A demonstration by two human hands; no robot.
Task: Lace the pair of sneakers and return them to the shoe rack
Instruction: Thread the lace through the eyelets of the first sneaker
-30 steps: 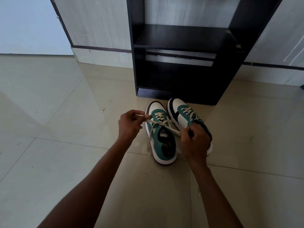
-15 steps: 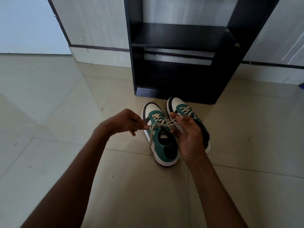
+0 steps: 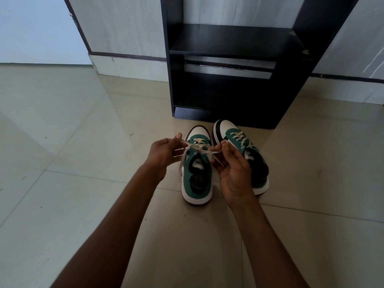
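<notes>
My left hand (image 3: 164,151) and right hand (image 3: 232,163) each pinch an end of the white lace (image 3: 197,149), stretched above the left sneaker (image 3: 197,173), which sits on the floor (image 3: 83,163) beside its laced mate (image 3: 245,154), before the black shoe rack (image 3: 228,59).

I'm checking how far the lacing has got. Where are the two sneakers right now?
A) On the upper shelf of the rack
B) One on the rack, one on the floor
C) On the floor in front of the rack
C: both sneakers, left sneaker and right sneaker, stand on the tiled floor before the dark shoe rack, whose visible shelves hold nothing, while both hands hold the left one's lace.
</notes>
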